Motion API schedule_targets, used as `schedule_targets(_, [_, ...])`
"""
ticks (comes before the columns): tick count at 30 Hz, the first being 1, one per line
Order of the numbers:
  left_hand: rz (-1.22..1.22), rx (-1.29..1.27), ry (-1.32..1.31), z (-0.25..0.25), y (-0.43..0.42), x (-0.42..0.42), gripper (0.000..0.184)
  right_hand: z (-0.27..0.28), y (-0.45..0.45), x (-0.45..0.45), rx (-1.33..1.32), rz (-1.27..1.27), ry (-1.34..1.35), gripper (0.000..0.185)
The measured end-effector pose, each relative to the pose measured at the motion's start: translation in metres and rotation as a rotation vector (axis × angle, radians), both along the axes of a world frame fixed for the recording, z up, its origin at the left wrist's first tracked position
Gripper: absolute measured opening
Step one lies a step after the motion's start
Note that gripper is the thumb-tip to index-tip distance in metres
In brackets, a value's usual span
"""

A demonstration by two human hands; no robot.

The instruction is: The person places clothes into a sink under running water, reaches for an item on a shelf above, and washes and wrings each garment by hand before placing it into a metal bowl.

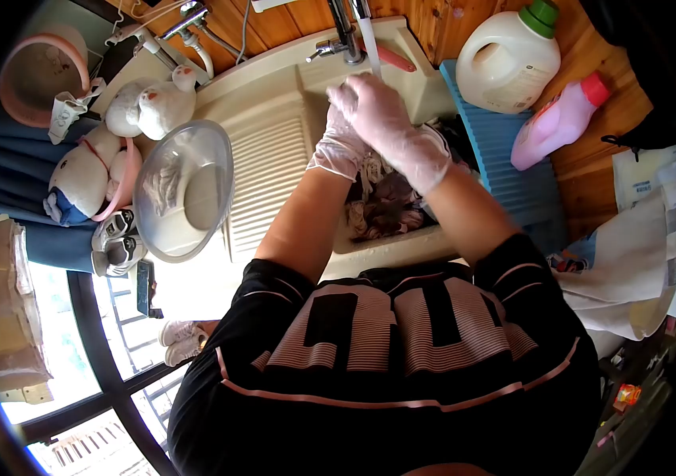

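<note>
Thin whitish gloves cover both hands, which press together over the sink basin [401, 244], close to the running water [370, 49]. My left hand [339, 136] is bent inward, its closed fingers partly hidden behind the other hand. Across it lies my right hand [385, 119], fingers curled toward the left ones. Anything held between them is hidden. Below the wrists, wet dark and pinkish clothes [389, 208] fill the basin. The tap [347, 36] stands just beyond my fingertips.
Left of the basin is a ribbed washboard [270, 163], with a clear plastic bowl [203, 194] tilted at its edge. White plush toys [159, 103] and sneakers [121, 242] sit farther left. On the right are a detergent jug [508, 67], a pink bottle [556, 123] and a blue washboard [504, 174].
</note>
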State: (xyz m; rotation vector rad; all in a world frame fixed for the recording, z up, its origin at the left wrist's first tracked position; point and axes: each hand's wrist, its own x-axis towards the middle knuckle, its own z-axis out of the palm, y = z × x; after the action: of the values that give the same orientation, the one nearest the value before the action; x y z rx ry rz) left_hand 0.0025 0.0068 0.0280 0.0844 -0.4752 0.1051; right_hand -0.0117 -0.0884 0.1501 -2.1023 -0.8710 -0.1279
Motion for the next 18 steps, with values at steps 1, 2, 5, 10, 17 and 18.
schedule_targets(1, [0.014,0.109,0.236,0.006,-0.002,-0.005,0.031,-0.014,0.009,0.023,0.011,-0.045,0.028,0.046])
schedule_targets(2, [0.028,0.219,0.470,0.023,-0.007,-0.011,0.033,-0.015,0.013,0.043,-0.050,-0.066,0.246,0.042])
schedule_targets(5, [0.065,0.394,0.950,0.074,-0.021,-0.028,0.038,-0.021,0.013,0.065,-0.140,-0.127,0.298,0.032])
schedule_targets(10, [0.251,0.338,0.888,0.050,0.019,-0.020,0.029,-0.032,-0.003,0.009,0.120,0.054,0.009,0.020])
schedule_targets(17, [0.163,0.718,1.111,0.072,-0.010,-0.023,0.026,-0.027,0.021,0.039,-0.028,-0.096,0.024,0.036])
schedule_targets(18, [0.129,0.719,1.192,0.082,-0.020,-0.029,0.027,-0.031,0.023,0.057,-0.079,-0.110,0.199,0.037])
